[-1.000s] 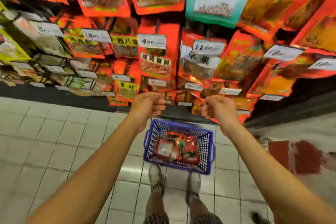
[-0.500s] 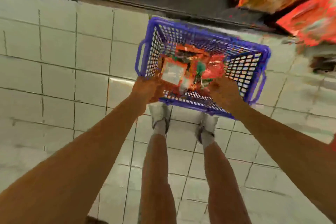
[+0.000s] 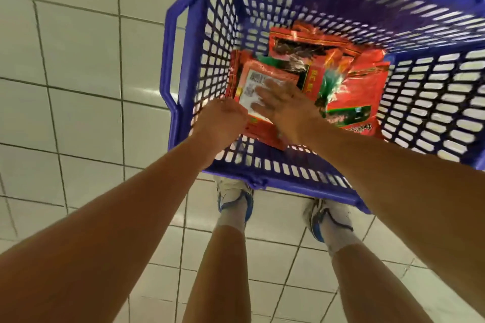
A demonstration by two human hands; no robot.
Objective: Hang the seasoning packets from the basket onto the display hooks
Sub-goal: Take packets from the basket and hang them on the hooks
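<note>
A blue plastic basket stands on the floor in front of my feet. Inside lie several red seasoning packets in a loose pile. The top packet is red with a white label and sits at the near left of the pile. My left hand has its fingers curled round that packet's near left edge. With straight, spread fingers, my right hand lies flat on the packet's label. The display hooks are out of view.
White floor tiles surround the basket. My bare legs and white-and-blue shoes stand right behind the basket's near rim. The basket's left handle sticks out toward the tiles.
A second ago both hands were raised at the hanging packets on the rack. The view has tipped down and both hands have dropped into the basket onto the top packet.
</note>
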